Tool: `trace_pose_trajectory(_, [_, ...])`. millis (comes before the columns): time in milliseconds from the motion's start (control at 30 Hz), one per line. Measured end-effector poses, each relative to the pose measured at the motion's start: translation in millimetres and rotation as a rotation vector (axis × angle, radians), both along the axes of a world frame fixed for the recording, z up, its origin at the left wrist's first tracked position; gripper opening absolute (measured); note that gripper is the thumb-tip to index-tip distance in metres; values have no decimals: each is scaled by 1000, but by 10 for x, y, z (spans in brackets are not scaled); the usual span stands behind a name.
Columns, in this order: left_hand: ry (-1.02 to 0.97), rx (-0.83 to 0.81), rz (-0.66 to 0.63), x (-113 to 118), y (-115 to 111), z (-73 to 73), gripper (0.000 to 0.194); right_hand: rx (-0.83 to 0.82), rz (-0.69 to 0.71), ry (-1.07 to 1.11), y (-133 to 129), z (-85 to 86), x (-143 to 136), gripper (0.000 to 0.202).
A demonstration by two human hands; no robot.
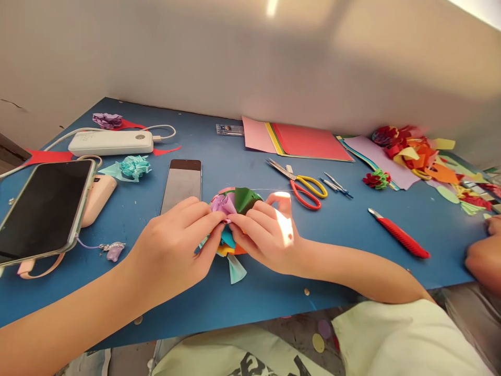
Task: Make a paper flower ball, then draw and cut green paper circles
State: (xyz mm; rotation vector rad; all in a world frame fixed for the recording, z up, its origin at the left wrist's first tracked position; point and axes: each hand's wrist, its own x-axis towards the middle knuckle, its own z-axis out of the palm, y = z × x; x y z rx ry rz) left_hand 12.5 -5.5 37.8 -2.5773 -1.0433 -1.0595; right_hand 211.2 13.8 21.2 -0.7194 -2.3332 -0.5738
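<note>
— Where is the paper bundle (225,202)?
— Between the left hand (174,235) and the right hand (270,230), over the bench (235,308) — neither is nearer.
— Are they open?
— No — both pinch its paper, nearly closed.

We count our two hands (178,237) and one paper bundle (247,199). We also have two phones (43,206), two power banks (111,143), one charm (115,251), one pair of scissors (306,201) and one red cutter (403,236).
</note>
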Motion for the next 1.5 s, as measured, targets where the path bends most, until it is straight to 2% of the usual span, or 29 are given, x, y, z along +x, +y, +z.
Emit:
trace_pose_trajectory(100, [29,-42,45,-6,-2,20,12,71,-13,13,0,-9,-14,4])
trace_pose_trajectory(233, [13,43,111,-6,0,43,5,106,-30,-11,-6,22,-16,4])
trace_pose_trajectory(300, [-18,36,142,0,-14,43,11,141,-30,-9,-16,38,-18,5])
trace_pose_trajectory(367, [-34,26,164,13,-43,30,14,176,-32,3,-28,40,-26,7])
trace_pose_trajectory(500, [-50,75,191,43,-110,-26,7,220,-55,11,-38,7,-41,10])
trace_pose_trajectory(667, [-52,106,211,65,-135,-77,13,268,-71,5,-35,-44,-36,12])
trace_pose_trajectory(833, [-105,27,276,99,-140,-42,8,262,-100,17,-52,-73,-32,9])
trace_pose_trajectory(967, [-153,-42,274,108,-152,-12,4,264,-99,26,-59,-85,-32,10])
trace_pose_trajectory(1500, [-145,-1,212,111,-156,-42,7,263,-85,38,-67,-81,-47,9])
